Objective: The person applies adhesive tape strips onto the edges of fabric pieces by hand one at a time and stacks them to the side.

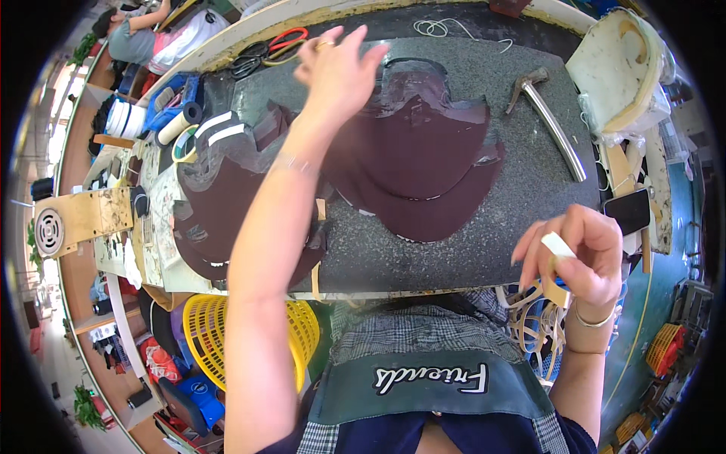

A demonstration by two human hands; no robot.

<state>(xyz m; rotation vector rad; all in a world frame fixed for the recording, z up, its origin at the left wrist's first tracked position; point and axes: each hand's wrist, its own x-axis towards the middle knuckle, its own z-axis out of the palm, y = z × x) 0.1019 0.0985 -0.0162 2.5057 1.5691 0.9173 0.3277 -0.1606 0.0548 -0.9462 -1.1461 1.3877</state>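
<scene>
The right grip [582, 253] pinches a white piece [558, 244] near the counter [522, 193] while the left grip [339, 82] spreads, seemingly empty, over maroon pieces [423, 155] lying there, apparently mid-handling, the next move likely calling for steadying them.

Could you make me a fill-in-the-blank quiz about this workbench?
The small white piece is pinched in the ____.
The left hand appears beside the red-handled ____.
Right of the maroon pieces lies a metal-handled ____.
The basket beside the left forearm is ____.
Missing words: right hand; scissors; hammer; yellow.
</scene>
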